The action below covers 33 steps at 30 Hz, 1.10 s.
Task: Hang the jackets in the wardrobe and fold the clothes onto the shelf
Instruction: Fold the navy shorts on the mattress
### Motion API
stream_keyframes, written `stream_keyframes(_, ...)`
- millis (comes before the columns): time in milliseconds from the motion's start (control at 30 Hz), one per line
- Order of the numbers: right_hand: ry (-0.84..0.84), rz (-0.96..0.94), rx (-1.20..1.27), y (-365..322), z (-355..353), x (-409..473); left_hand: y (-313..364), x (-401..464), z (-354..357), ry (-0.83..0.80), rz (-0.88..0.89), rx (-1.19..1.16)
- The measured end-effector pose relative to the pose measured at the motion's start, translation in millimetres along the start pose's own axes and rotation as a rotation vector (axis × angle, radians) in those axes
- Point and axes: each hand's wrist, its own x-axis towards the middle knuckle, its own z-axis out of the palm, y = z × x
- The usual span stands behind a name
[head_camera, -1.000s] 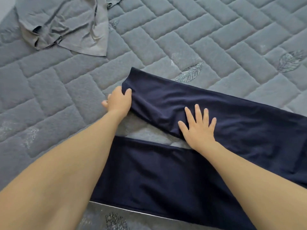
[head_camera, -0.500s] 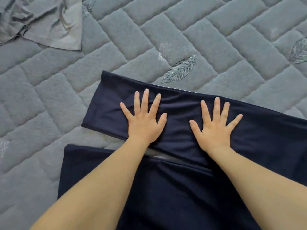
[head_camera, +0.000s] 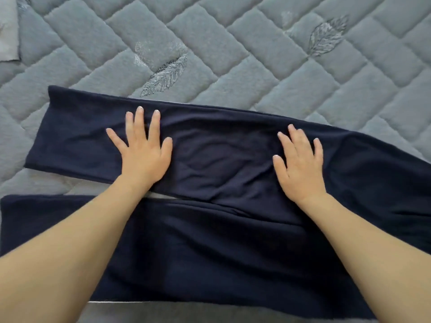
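Note:
A pair of dark navy trousers [head_camera: 221, 155] lies spread across the grey quilted mattress [head_camera: 256, 66], its two legs pointing left with a thin gap between them. The far leg runs from left to right across the middle of the view. My left hand [head_camera: 142, 150] rests flat on that far leg, fingers apart, palm down. My right hand [head_camera: 298, 164] presses flat on the same leg further right, fingers spread. The near leg [head_camera: 198, 252] lies under both forearms. Neither hand grips the cloth.
A corner of a light grey garment [head_camera: 8, 31] shows at the top left edge. The mattress's front edge [head_camera: 163, 311] runs along the bottom of the view. Embroidered leaf patterns mark the mattress surface beyond the trousers.
My left hand let go of the leg's end and laid flat on it. Both hands have slid apart along the far leg, smoothing it. The view has shifted right, pushing the grey garment to the edge.

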Motion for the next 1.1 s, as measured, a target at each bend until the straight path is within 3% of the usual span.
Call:
stream_keyframes(100,-0.058,0.237,-0.148,75,-19,-52,103,-76,8,0.121,0.520,-0.106)
stream_keyframes(167,-0.194,0.372,-0.193,114,-23,-79,158,-131,16,0.010,0.860,-0.166)
stream_keyframes(200,-0.258,0.427,-0.191,131,-23,-86,178,-150,19,-0.070,0.934,-0.165)
stream_keyframes(300,-0.332,0.449,-0.118,165,-21,-81,214,-163,29,-0.211,0.746,-0.109)
stream_keyframes(400,-0.153,0.442,0.014,184,-25,-70,244,-132,26,-0.122,0.602,-0.143)
stream_keyframes(500,0.112,0.587,0.029,200,-29,-62,272,-71,19,-0.024,0.508,-0.133)
stream_keyframes(600,0.055,0.760,0.044,223,-41,-49,296,-14,17,-0.150,0.469,-0.024)
stream_keyframes(733,-0.198,0.542,-0.227,254,-63,-33,310,14,18,-0.136,0.464,0.162)
stream_keyframes(833,-0.298,0.365,-0.357,258,-87,-20,309,15,10,-0.124,0.437,0.155)
stream_keyframes(967,0.079,0.274,-0.338,259,-118,-7,312,25,-29,0.184,0.455,0.156)
stream_keyframes(1100,0.294,0.060,-0.334,253,-139,-27,296,1,-65,0.228,0.662,0.147)
